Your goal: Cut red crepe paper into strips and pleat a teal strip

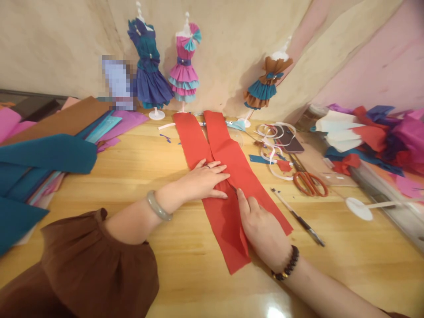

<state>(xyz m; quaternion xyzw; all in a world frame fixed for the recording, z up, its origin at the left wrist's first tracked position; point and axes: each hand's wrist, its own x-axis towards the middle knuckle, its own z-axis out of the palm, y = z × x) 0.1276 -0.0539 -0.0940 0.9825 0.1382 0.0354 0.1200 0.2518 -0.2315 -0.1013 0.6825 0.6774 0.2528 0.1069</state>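
Observation:
A long piece of red crepe paper lies across the table, parted lengthwise from its far end into two strips that run side by side. My left hand presses flat on it near the middle, fingers spread. Just to the right, my right hand is closed around a thin dark blade, most of which is hidden by the fingers. Its tip meets the paper along the line between the strips. Near my right hand, the paper's edge lifts and folds slightly.
Orange-handled scissors, a pen and looped white ribbon lie to the right. Stacked coloured paper covers the left side. Several small dress forms, one in blue, stand along the wall. Crumpled paper fills the right edge.

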